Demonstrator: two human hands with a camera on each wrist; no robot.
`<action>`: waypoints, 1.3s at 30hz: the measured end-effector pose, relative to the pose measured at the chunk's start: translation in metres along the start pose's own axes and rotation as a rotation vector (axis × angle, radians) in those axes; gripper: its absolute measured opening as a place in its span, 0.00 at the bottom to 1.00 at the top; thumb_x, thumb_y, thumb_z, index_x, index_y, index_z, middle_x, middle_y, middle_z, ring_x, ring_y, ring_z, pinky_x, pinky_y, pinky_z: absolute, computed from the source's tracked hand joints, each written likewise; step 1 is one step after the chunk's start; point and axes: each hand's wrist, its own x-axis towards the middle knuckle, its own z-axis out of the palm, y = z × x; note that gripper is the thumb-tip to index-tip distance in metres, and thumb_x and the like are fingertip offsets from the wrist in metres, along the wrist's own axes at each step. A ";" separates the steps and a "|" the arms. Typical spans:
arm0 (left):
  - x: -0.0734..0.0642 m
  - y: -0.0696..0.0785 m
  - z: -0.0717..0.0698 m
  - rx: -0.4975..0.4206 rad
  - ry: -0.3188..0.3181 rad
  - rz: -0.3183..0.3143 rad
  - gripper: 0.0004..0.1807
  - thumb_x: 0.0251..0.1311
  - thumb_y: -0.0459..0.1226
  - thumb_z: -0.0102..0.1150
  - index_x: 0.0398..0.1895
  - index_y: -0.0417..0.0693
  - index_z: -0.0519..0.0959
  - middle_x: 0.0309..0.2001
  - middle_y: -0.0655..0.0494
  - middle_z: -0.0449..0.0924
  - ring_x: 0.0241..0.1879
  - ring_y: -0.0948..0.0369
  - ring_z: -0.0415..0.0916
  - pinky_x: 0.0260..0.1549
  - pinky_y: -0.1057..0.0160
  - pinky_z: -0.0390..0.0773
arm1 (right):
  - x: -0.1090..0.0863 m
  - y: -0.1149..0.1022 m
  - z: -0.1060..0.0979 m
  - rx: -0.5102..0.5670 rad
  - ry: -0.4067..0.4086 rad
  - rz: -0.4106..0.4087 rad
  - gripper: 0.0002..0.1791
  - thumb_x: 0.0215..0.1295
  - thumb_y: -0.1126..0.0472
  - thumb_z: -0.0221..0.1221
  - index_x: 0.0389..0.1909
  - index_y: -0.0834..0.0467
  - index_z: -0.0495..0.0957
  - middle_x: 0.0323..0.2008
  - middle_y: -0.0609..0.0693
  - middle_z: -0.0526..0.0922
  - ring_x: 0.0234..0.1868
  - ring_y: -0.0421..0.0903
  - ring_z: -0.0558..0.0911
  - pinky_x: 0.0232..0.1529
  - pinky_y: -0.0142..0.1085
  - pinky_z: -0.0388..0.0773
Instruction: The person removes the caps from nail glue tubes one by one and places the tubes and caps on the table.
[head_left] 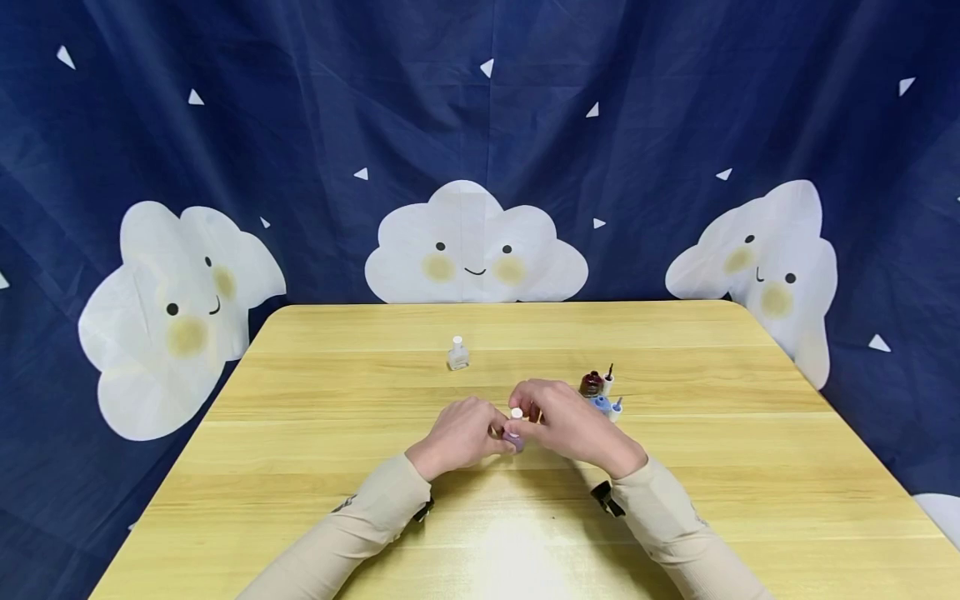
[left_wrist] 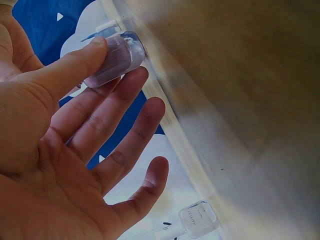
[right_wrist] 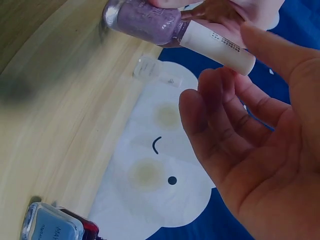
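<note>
My left hand pinches a small bottle of purple nail polish between thumb and forefinger, its other fingers spread loosely. The bottle's tall white cap is on and has small dark print along its side. Around the cap, my right hand has its thumb on one side and bent fingers on the other. In the right wrist view a gap shows between the thumb and the cap, with the fingertips close by its end. The bottle is held low over the wooden table.
Farther back stands a clear nail polish bottle with a white cap. Beyond my right hand are uncapped dark red and blue bottles, their brush caps upended beside them, bristles up. A blue cloud-patterned curtain hangs behind the table.
</note>
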 end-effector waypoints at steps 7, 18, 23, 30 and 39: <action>0.000 0.000 0.000 0.002 -0.006 -0.007 0.04 0.56 0.44 0.76 0.33 0.57 0.91 0.22 0.67 0.80 0.19 0.68 0.61 0.20 0.68 0.62 | -0.001 -0.001 0.001 -0.027 0.019 -0.010 0.05 0.68 0.56 0.67 0.36 0.51 0.81 0.28 0.37 0.78 0.29 0.34 0.75 0.32 0.30 0.75; 0.000 0.000 0.000 -0.001 -0.007 0.004 0.05 0.57 0.44 0.75 0.35 0.57 0.91 0.30 0.66 0.88 0.20 0.70 0.62 0.20 0.69 0.63 | -0.002 -0.004 -0.004 -0.012 0.007 -0.035 0.06 0.68 0.65 0.64 0.44 0.57 0.83 0.37 0.43 0.81 0.32 0.36 0.77 0.35 0.30 0.77; 0.000 0.000 0.000 -0.014 -0.011 0.007 0.04 0.57 0.43 0.75 0.34 0.57 0.91 0.26 0.68 0.86 0.19 0.69 0.60 0.19 0.69 0.61 | -0.004 -0.005 -0.011 0.011 0.001 -0.008 0.06 0.68 0.64 0.63 0.44 0.57 0.83 0.35 0.42 0.81 0.31 0.36 0.77 0.34 0.31 0.77; 0.000 -0.001 0.000 -0.016 -0.011 0.018 0.02 0.57 0.42 0.75 0.33 0.58 0.91 0.34 0.66 0.90 0.18 0.69 0.60 0.18 0.69 0.60 | -0.005 -0.001 -0.018 0.022 0.013 -0.015 0.04 0.67 0.65 0.63 0.41 0.56 0.83 0.31 0.40 0.81 0.29 0.35 0.78 0.34 0.31 0.78; 0.000 0.000 -0.001 -0.013 -0.027 -0.008 0.06 0.58 0.44 0.74 0.39 0.61 0.91 0.37 0.67 0.90 0.18 0.69 0.59 0.18 0.69 0.60 | -0.008 -0.001 -0.023 0.040 0.010 -0.011 0.04 0.65 0.67 0.62 0.39 0.56 0.82 0.32 0.43 0.84 0.31 0.33 0.81 0.35 0.30 0.79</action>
